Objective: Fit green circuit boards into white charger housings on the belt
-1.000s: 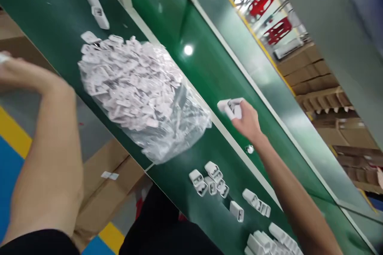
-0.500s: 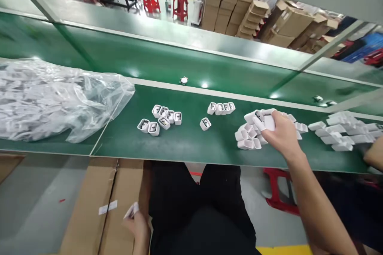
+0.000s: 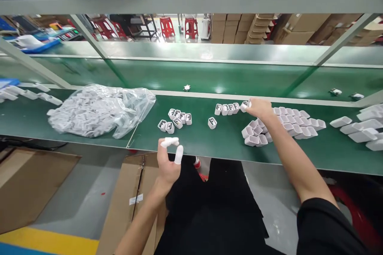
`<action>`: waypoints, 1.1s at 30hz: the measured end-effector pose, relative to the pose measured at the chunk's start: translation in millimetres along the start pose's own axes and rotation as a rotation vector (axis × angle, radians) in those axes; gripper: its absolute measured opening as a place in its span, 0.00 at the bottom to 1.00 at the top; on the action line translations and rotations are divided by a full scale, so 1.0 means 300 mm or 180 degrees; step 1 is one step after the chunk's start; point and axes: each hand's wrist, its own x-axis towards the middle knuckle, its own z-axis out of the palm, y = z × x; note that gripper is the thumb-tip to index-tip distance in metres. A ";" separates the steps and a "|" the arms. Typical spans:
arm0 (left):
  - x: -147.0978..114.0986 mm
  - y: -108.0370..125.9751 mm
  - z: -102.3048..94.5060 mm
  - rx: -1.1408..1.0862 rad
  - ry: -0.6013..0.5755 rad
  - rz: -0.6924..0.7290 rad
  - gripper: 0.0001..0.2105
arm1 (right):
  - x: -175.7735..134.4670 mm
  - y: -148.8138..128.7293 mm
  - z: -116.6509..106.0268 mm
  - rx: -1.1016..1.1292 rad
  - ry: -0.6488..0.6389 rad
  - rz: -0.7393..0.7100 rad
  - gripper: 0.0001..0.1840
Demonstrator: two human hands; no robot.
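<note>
My right hand is closed on a white plastic housing, its open end up, at the right end of a short row of similar filled housings. White covers show on fingers of both hands. My left hand is raised in front of the table's near edge, its thumb and index finger apart with nothing between them. Beyond it stands a cluster of housings with parts inside. A single filled housing is between cluster and row. Beside my right forearm, many empty-looking housings stand packed together.
A clear plastic bag full of small white pieces lies on the green table at left. More housings lie at far right. A small white part is near the back strip. Cardboard stands below the front edge.
My right hand has moved left from the packed housings to the row's end, bringing a housing. My left hand has risen from low beside the cardboard towards the table edge. The view has shifted.
</note>
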 end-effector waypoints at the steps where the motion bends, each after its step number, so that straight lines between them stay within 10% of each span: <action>1: 0.098 0.019 0.002 0.0071 -0.0066 0.0141 0.07 | -0.002 -0.001 0.006 0.0004 0.0011 0.0003 0.18; 6: 0.569 -0.073 0.086 0.0762 -0.0677 -0.0242 0.10 | -0.045 0.048 -0.033 0.0182 0.0745 -0.0001 0.25; 11: 0.859 -0.271 0.272 0.2131 -0.1653 -0.0892 0.22 | -0.117 0.116 -0.173 0.1100 0.2434 -0.1524 0.19; 15: 0.957 -0.373 0.380 0.2450 -0.1827 -0.1067 0.35 | -0.110 0.158 -0.258 0.1714 0.3680 -0.2474 0.26; 20: 0.988 -0.464 0.444 0.2773 -0.2014 -0.1198 0.42 | -0.045 0.221 -0.296 0.2526 0.4821 -0.1911 0.36; 27: 1.096 -0.527 0.496 0.3268 -0.1978 -0.0953 0.48 | -0.045 0.248 -0.321 0.3143 0.5220 -0.1893 0.39; 33: 1.197 -0.524 0.526 0.3475 -0.2158 -0.0694 0.27 | -0.144 0.238 -0.368 0.3096 0.5472 -0.2240 0.31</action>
